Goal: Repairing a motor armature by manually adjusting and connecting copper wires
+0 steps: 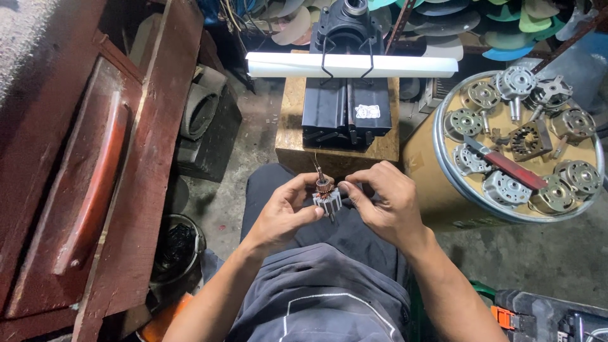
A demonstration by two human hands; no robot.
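A small motor armature (327, 197) with a grey slotted core, a copper-coloured end and a thin shaft sits between my two hands above my lap. My left hand (283, 212) grips the core from the left with thumb and fingers. My right hand (386, 201) pinches it from the right, fingertips at the copper-coloured end. A thin wire sticks up from the top of the armature.
Ahead stands a wooden block (288, 133) carrying a black machine (347, 101) with a white tube light (351, 64) across it. To the right, a round drum lid (443, 107) holds several small motors and a red-handled tool (506, 166). A dark red wooden bench (95, 164) fills the left.
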